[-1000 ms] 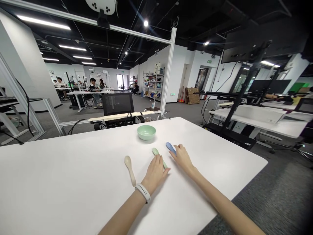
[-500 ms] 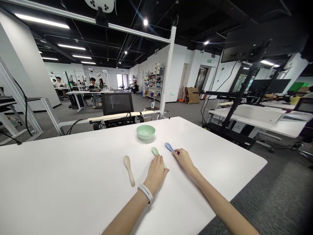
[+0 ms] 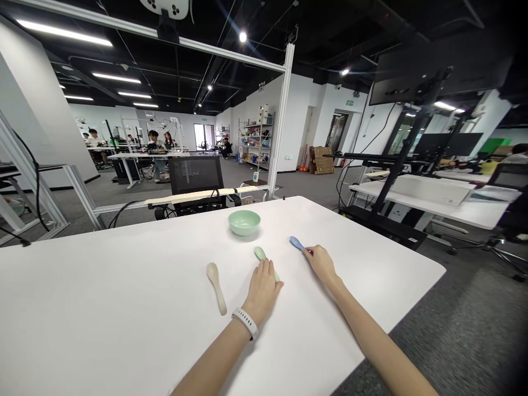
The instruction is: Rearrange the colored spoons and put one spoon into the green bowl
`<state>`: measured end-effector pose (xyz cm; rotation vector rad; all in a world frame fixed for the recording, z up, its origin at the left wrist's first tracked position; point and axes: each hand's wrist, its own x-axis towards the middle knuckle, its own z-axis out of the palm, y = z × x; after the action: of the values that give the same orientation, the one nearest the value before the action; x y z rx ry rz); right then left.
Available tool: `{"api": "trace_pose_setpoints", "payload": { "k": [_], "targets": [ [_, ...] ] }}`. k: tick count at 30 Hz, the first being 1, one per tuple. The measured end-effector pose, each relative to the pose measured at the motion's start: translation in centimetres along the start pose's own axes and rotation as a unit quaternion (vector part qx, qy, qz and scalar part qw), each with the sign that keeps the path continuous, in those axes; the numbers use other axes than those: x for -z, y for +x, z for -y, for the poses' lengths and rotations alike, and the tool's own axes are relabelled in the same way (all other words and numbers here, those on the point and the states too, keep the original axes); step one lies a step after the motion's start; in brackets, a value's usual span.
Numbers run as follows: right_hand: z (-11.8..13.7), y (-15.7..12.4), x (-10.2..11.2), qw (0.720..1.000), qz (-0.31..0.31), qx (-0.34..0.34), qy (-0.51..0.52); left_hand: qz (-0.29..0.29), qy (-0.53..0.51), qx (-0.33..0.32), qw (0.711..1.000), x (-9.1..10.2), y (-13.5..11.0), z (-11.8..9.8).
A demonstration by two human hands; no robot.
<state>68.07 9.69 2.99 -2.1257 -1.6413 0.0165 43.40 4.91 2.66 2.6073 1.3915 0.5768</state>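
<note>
Left grip (image 3: 262,291) lay palm-down over a green spoon (image 3: 259,253), clench unclear; right grip (image 3: 324,265) pinched a blue spoon (image 3: 296,242) by its handle.

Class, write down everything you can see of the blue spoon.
A short, matte blue spoon, perhaps plastic: a wider bowl at the far end, a narrower handle coming back toward the person. It points away and left over the white table, touching it or just lifted, I cannot tell; the fingers of the right hand hide its handle end.
</note>
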Motion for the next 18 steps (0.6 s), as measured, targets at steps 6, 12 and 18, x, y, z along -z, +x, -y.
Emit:
{"api": "trace_pose_setpoints", "payload": {
  "k": [6, 12, 18],
  "targets": [
    [-0.2, 0.2, -0.1, 1.000, -0.018, 0.000, -0.019, 0.015, 0.001, 0.009, 1.000, 0.7, -0.2, -0.4],
    [-0.6, 0.3, -0.4, 0.999, -0.027, -0.004, -0.030, 0.033, 0.004, 0.019, 0.999, 1.6, -0.3, -0.9],
    [-0.9, 0.5, -0.8, 0.999, -0.044, -0.002, -0.030, 0.041, 0.008, 0.022, 0.999, 1.9, -0.4, -1.1]
  ]
}}
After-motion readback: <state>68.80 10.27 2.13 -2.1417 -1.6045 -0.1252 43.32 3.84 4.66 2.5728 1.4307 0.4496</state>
